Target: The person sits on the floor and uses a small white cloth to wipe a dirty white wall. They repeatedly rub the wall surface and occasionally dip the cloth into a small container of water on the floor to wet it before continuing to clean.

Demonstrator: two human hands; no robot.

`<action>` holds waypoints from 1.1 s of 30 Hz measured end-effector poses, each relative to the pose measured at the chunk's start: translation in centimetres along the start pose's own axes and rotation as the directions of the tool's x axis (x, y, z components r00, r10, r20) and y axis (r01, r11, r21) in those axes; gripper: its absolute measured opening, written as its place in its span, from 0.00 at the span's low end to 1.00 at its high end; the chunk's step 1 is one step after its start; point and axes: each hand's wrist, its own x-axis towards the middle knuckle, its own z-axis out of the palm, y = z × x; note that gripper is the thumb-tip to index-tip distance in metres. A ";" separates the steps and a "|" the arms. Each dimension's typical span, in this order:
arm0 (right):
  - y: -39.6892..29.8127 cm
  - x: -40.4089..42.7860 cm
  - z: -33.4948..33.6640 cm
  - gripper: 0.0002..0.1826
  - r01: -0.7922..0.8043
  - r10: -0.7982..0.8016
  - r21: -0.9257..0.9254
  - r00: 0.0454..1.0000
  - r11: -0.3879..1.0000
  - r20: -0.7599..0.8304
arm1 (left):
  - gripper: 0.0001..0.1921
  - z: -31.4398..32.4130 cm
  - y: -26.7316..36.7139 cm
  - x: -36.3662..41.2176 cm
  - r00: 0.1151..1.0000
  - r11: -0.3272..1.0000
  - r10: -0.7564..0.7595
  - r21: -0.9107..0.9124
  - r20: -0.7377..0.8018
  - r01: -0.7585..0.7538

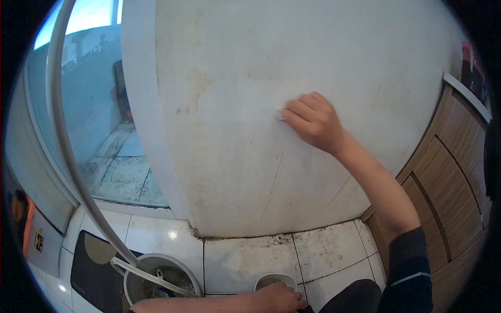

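My right hand is curled against the dirty white wall. A small whitish item pokes out past its fingers; most of it is hidden, so whether it is cloth, sponge or something else is unclear. Low in the picture, my left hand grips the near rim of a small white bowl, which seems to hold some liquid. Brown stains and thin scratch lines mark the wall around and below my right hand.
A grey bucket with murky water stands at lower left, a pale pole rising by it. Beneath lies a dark mat. Grimy white tiles meet the wall. Wooden cabinet doors flank the right; a doorway opens left.
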 end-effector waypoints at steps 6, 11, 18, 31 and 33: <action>1.2 -3.1 -1.6 0.04 -0.017 0.021 -0.057 0.998 0.998 0.065 | 0.17 0.9 0.2 0.1 1.000 0.999 0.008 -0.044 -0.018 -0.009; 0.5 -1.6 -1.0 0.04 -0.030 0.032 -0.043 0.999 0.999 0.039 | 0.16 1.1 -0.2 0.1 0.998 0.999 0.034 -0.004 -0.047 -0.034; 0.5 -1.4 -0.5 0.05 0.002 -0.001 -0.050 0.999 0.999 0.032 | 0.16 0.6 0.8 0.5 1.000 1.000 0.008 -0.017 0.014 -0.008; 0.7 -1.2 -0.9 0.04 -0.006 0.009 -0.088 0.999 0.996 0.034 | 0.17 0.6 0.9 0.6 0.999 0.999 0.028 0.019 0.035 -0.029; 1.2 -4.0 -2.1 0.04 -0.053 0.064 -0.122 0.994 0.991 0.092 | 0.17 0.3 1.0 0.2 1.000 1.000 0.024 0.012 0.015 -0.024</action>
